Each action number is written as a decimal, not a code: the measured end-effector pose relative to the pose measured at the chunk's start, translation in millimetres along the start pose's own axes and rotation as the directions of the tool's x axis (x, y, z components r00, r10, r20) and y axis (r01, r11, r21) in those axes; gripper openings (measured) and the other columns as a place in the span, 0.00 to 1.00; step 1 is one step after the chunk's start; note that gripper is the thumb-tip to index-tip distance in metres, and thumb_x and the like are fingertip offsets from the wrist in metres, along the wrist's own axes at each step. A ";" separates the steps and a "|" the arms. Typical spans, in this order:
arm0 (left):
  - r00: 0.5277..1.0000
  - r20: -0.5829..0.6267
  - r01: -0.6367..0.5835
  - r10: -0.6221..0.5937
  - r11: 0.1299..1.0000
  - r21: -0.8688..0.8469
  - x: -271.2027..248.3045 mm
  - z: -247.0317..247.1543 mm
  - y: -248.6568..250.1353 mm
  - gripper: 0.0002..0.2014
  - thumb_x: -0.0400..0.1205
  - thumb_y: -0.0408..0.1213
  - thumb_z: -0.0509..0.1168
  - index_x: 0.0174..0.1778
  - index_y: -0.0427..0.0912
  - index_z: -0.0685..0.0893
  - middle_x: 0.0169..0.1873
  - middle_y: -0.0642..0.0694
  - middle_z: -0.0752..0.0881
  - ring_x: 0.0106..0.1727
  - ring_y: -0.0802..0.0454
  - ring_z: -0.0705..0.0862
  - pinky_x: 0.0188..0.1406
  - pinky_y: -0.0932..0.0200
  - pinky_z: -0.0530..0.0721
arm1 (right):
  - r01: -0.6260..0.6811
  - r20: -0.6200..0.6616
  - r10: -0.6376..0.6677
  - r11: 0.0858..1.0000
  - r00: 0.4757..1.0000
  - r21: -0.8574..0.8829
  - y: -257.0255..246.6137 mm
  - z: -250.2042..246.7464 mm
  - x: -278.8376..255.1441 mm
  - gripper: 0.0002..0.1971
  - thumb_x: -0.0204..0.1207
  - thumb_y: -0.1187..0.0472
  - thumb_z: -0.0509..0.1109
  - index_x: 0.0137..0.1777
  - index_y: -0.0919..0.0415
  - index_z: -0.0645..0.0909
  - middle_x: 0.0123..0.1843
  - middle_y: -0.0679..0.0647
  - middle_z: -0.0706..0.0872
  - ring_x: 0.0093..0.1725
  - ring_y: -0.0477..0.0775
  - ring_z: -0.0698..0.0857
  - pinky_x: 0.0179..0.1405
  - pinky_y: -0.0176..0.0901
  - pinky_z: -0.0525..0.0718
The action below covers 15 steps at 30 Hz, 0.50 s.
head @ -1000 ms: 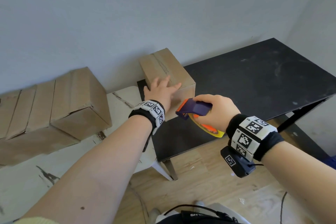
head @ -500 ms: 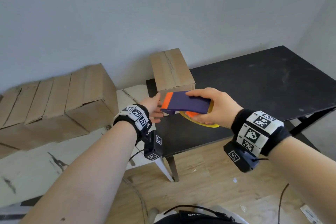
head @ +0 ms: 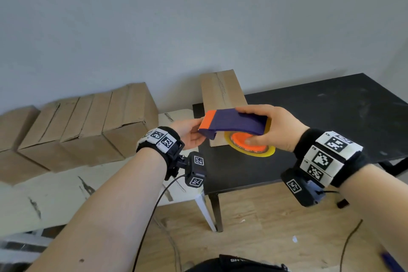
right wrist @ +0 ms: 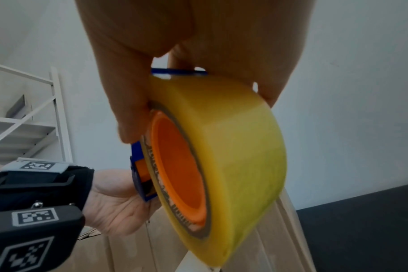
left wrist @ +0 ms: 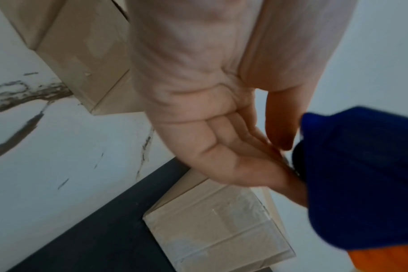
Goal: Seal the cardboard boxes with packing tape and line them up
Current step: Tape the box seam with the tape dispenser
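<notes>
My right hand (head: 249, 125) grips a purple tape dispenser (head: 234, 122) with an orange front end, held flat in the air. Its yellow tape roll (right wrist: 233, 147) has an orange core. My left hand (head: 199, 133) is palm up at the dispenser's orange end. In the left wrist view its thumb and fingers (left wrist: 268, 165) pinch together right at the dispenser's edge (left wrist: 361, 174); the clear tape itself does not show. Behind the dispenser a cardboard box (head: 221, 93) stands on the black table (head: 331, 121), with clear tape over its near face (left wrist: 217, 230).
A row of several cardboard boxes (head: 92, 126) lies along the wall on a white marbled table (head: 55, 190) to the left. The black table's right part is bare. Wooden floor with cables lies below. A white shelf frame (right wrist: 23, 119) stands at the side.
My left hand has come off the box top and moved to the dispenser's orange end. My right hand has lifted the dispenser and turned it flat in front of the box.
</notes>
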<state>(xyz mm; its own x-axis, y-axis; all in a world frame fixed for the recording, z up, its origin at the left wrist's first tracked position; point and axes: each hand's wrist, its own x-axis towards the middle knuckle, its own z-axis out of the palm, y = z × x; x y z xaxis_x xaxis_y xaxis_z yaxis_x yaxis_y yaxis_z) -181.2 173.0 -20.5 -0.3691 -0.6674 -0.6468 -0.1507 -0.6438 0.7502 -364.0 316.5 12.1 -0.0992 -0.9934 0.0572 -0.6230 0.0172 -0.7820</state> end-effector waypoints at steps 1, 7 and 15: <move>1.000 -0.002 -0.018 0.018 1.000 0.008 -1.8 1.4 2.9 0.06 0.83 0.36 0.64 0.41 0.41 0.80 0.23 0.49 0.87 0.27 0.57 0.86 0.30 0.65 0.84 | -0.007 -0.023 0.007 1.000 1.000 -0.012 2.2 -2.6 1.4 0.34 0.63 0.65 0.80 0.67 0.43 0.75 0.56 0.39 0.80 0.53 0.40 0.80 0.55 0.35 0.80; 0.987 0.009 -0.160 0.160 0.983 0.093 -14.9 17.6 22.8 0.02 0.83 0.33 0.65 0.45 0.41 0.81 0.29 0.46 0.88 0.27 0.57 0.87 0.25 0.67 0.85 | -0.109 -0.040 0.129 0.939 0.991 0.326 9.6 -15.3 8.3 0.30 0.64 0.50 0.80 0.66 0.47 0.75 0.59 0.45 0.81 0.56 0.44 0.82 0.52 0.32 0.79; 0.969 0.046 -0.245 0.241 0.938 0.246 -28.0 21.0 27.3 0.02 0.84 0.32 0.61 0.48 0.41 0.79 0.37 0.45 0.85 0.37 0.55 0.85 0.33 0.64 0.85 | -0.269 -0.187 0.324 0.925 0.927 0.269 16.2 -7.5 24.9 0.20 0.73 0.41 0.70 0.45 0.60 0.86 0.42 0.52 0.86 0.43 0.51 0.82 0.39 0.39 0.78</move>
<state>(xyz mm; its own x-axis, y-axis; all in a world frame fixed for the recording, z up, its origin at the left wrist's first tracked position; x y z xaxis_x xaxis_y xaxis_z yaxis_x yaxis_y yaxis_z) -194.3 181.9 20.9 -0.4364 -0.7851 -0.4395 -0.2765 -0.3478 0.8959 -382.4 293.0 5.5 -0.4393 -0.8944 -0.0839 -0.3408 0.2524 -0.9056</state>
